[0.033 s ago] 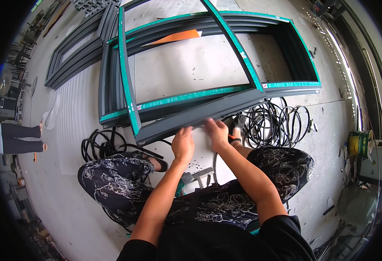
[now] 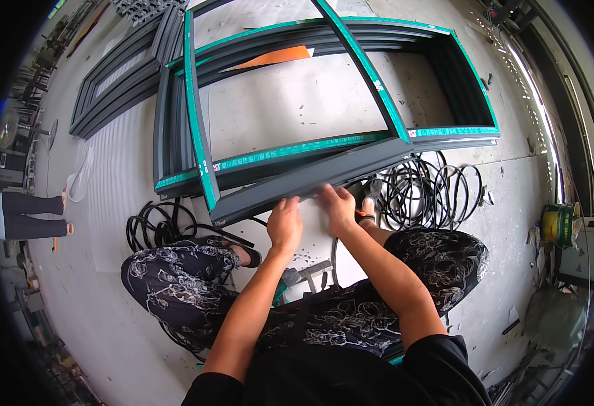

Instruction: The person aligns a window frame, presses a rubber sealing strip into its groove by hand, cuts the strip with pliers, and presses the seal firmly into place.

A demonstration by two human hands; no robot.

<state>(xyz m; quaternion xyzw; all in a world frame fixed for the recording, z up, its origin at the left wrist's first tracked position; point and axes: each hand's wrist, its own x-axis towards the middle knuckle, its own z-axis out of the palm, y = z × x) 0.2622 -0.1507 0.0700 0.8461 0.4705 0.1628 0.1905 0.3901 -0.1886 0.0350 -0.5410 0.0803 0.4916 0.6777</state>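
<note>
A dark grey window frame [image 2: 297, 177] with green film along its sides lies tilted before me, resting on more stacked frames. My left hand [image 2: 286, 225] is closed with its fingertips at the near rail's outer edge. Close by on its right, my right hand [image 2: 337, 207] is also closed against that edge, its fingertips slightly blurred. Whatever thin thing the fingers pinch is hidden. Loose black strip [image 2: 427, 196] lies coiled on the floor at the right, beside my foot. Another black coil [image 2: 149, 227] lies to the left.
Stacked frames [image 2: 454, 132] lie beneath and beyond, with an orange sheet [image 2: 277, 58] inside them. More grey frames [image 2: 118, 88] lie at the far left. A power tool [image 2: 307, 276] sits between my legs. Another person's legs [image 2: 33, 215] show at the left; a yellow-green spool [image 2: 558, 225] stands right.
</note>
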